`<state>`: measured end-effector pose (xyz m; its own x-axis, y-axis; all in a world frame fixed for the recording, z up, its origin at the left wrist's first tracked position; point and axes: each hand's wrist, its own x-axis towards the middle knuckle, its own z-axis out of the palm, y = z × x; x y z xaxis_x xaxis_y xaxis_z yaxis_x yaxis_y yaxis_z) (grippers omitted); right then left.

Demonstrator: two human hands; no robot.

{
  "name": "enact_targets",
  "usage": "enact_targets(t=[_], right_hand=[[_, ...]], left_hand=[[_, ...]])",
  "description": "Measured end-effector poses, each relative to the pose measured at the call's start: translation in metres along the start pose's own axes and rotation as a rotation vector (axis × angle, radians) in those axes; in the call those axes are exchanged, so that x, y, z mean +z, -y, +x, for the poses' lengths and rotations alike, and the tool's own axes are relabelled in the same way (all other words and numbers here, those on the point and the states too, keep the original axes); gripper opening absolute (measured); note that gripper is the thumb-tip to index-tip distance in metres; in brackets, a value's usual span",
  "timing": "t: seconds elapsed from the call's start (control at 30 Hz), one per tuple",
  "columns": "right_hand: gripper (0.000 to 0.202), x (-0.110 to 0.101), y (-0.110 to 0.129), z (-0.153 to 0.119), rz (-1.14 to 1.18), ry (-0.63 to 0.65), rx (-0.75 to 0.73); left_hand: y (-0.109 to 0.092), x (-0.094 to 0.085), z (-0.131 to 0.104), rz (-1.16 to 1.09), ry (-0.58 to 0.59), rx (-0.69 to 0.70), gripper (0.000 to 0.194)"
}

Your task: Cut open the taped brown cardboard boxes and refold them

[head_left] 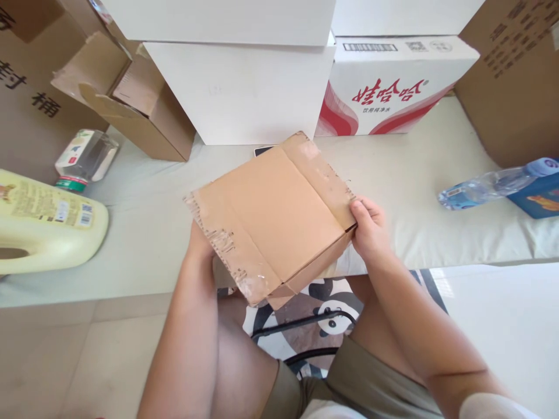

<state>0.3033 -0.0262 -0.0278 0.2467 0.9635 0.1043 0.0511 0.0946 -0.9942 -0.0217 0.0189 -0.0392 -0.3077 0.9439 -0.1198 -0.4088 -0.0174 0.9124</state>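
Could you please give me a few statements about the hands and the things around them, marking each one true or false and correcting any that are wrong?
1. The right hand holds the edge of the box. True.
2. The left hand lies flat on top of the box. False: the left hand is at the box's left edge, mostly hidden by it.
3. The jar has a green lid. True.
4. The big lettering on the printed carton is blue. False: on the printed carton it is red.
5. The bottle is to the right of both hands. True.
6. The yellow jug is at the right of the picture. False: the yellow jug is at the left.
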Motion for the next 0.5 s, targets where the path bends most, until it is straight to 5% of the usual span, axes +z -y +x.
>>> enact_targets(t=[0.2, 0.3, 0.4, 0.5], right_hand=[[0.045, -0.011, -0.004, 0.014, -0.125, -0.198, -0.119], [0.055, -0.011, -0.012, 0.016, -0.011, -0.042, 0.038], [0.058, -0.005, -0.010, 0.010, 0.099, 0.182, 0.207], [0.053, -0.003, 0.002, 0.003, 0.143, 0.210, 0.235]], left_hand=[[-0.034, 0.032, -0.018, -0.148, -0.050, -0.002, 0.022], [-0.044, 0.038, -0.020, -0.236, -0.032, 0.055, 0.024], [-0.046, 0.040, -0.020, -0.249, -0.026, -0.031, 0.029], [-0.043, 0.040, -0.019, -0.242, -0.032, -0.118, 0.029]])
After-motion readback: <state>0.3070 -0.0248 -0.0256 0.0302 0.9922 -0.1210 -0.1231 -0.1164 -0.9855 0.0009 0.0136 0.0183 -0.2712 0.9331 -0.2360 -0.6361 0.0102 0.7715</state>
